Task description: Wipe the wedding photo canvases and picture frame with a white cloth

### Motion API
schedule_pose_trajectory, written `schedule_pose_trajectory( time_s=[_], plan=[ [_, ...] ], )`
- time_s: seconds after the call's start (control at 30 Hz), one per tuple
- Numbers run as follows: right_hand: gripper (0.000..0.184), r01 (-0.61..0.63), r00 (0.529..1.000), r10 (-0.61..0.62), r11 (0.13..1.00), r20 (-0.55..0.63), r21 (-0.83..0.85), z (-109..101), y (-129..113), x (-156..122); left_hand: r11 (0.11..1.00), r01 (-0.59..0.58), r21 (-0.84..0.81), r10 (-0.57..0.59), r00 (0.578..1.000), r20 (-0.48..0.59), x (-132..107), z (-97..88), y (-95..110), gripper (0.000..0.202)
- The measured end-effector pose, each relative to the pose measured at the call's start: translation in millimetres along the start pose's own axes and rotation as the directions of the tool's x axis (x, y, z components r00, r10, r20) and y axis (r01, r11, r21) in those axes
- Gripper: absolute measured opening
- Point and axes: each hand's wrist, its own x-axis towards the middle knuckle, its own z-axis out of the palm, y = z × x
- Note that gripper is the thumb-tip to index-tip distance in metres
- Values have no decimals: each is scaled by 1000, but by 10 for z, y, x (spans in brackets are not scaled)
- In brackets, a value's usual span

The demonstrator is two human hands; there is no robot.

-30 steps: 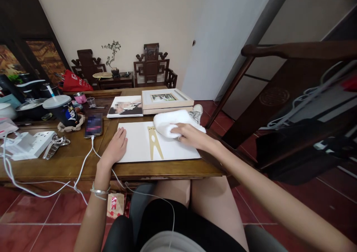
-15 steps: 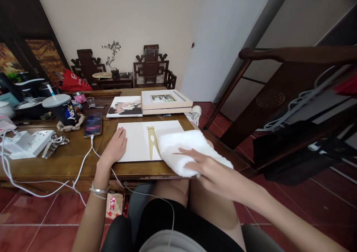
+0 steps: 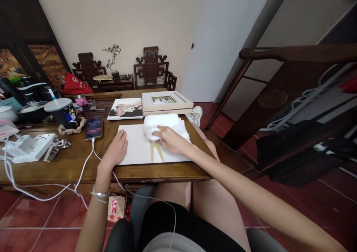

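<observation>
A white board (image 3: 134,148) lies flat at the front edge of the wooden table, with a gold two-pronged figure (image 3: 157,152) on its face. My left hand (image 3: 117,148) rests flat on the board's left edge, fingers stretched out. In my right hand (image 3: 173,140) is a fluffy white towel (image 3: 167,122), bunched under the fingers and pressed onto the upper right of the board. The towel hides the top of the gold figure, so only its two prongs show.
Behind the board are a photo panel (image 3: 125,108) and stacked frames (image 3: 160,101). To the left stand a dark cup (image 3: 64,114), a phone (image 3: 93,127) on a white cable, and a power strip (image 3: 39,148). A dark wooden chair (image 3: 267,92) is at the right.
My right hand has moved the towel left and away from me, from the board's near right corner onto its upper part, covering the gold figure's head. My left hand stays put.
</observation>
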Motion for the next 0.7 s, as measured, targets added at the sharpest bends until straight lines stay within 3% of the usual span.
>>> schedule_pose_trajectory(
  time_s=[0.2,0.33,0.47,0.7],
  plan=[
    [51,100,994,-102,993,34,66,-100,-534,-791,1000,-8,-16,8,1000,-18,3,19,-3,54],
    [52,120,989,-129,985,68,125,-198,-660,-1030,1000,-23,-17,23,1000,-16,5,23,-27,54],
    [54,97,992,-103,992,78,86,-186,-561,-796,1000,-13,-20,12,1000,-15,2,11,-12,54],
    [51,40,994,-36,998,103,-42,-89,-217,102,1000,22,-1,-22,1000,18,4,-32,44,55]
  ],
)
